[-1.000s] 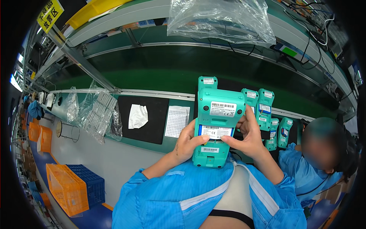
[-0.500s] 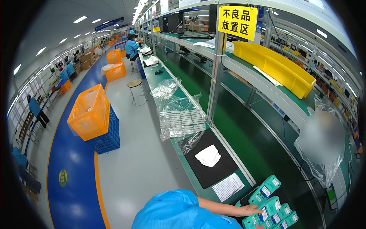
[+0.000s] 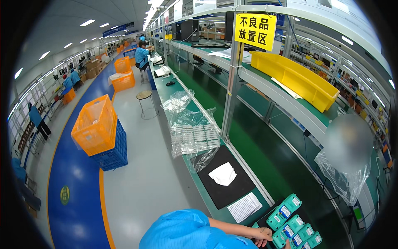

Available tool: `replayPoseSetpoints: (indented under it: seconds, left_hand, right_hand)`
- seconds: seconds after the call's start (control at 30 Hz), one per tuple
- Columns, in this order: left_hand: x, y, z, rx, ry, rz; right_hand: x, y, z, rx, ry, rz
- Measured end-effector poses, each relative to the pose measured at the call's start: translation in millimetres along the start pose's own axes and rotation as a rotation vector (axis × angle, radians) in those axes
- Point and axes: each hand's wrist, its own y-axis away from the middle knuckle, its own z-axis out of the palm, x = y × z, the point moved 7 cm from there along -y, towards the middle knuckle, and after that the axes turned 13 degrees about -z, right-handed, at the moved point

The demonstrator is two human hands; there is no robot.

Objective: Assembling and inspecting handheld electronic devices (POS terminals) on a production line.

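Several teal handheld devices [image 3: 284, 211] lie in a slanting row at the bottom right, with labels and blue-and-white parts showing on their upturned sides. My left hand [image 3: 262, 235] is at the near-left end of this row, beside one device's lower end. Its fingers are curled together, and what they hold, if anything, is hidden. Of my right hand [image 3: 287, 245] only a fingertip shows at the lower edge, against the devices; the rest is out of the picture.
A printed sheet [image 3: 245, 207] and a black mat [image 3: 215, 194] with a white cloth-like piece [image 3: 224, 174] lie on the bench. Beyond are bagged white parts [image 3: 195, 139]. A yellow bin [image 3: 290, 79] sits on the shelf; an orange crate [image 3: 94, 135] stands left.
My left hand has moved left off the middle of a device to the row's near-left end, its fingers now curled. My right fingertip shows slightly farther up. The view has shifted slightly.
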Motion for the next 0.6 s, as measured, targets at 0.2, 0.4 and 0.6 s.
replayPoseSetpoints:
  seconds: [0.2,0.4,0.6]
  left_hand:
    - [-0.8,-2.5,5.4,-0.024,0.013,-0.003]
    - [-13.5,-9.0,5.3,-0.053,-0.110,-0.081]
    - [-10.5,-24.8,4.5,-0.025,-0.128,0.025]
  right_hand:
    - [-16.9,24.0,37.0,-0.100,-0.357,0.127]
    - [23.9,25.7,15.5,-0.147,-0.339,0.154]
    - [46.5,18.9,6.5,-0.025,-0.312,0.230]
